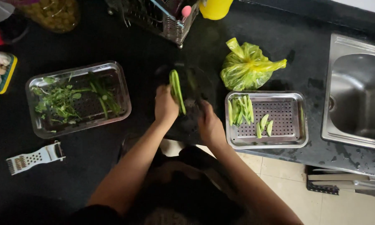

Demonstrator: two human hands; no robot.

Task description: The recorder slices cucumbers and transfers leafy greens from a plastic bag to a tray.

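Two arms are reaching to a dark round board [187, 121]. Left hand [165, 106] is squeezing long green beans [177, 89] over it. Right hand [209, 125], curled, is resting on it, grip hidden. Right of the board, a holey metal tray [293, 118] is holding cut beans [240, 110].

Bare forearms, no sleeves, dark top, uncovered hands [187, 114]

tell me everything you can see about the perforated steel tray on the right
The perforated steel tray is a shallow, shiny rectangle with rounded corners, a raised rim and a floor of small punched holes. It lies flat on the black counter, overhanging the counter edge, between the sink and the person's right hand. A bunch of whole green pods lies at its left end, and a few short cut pieces near the middle. A yellow-green plastic bag sits just behind it.
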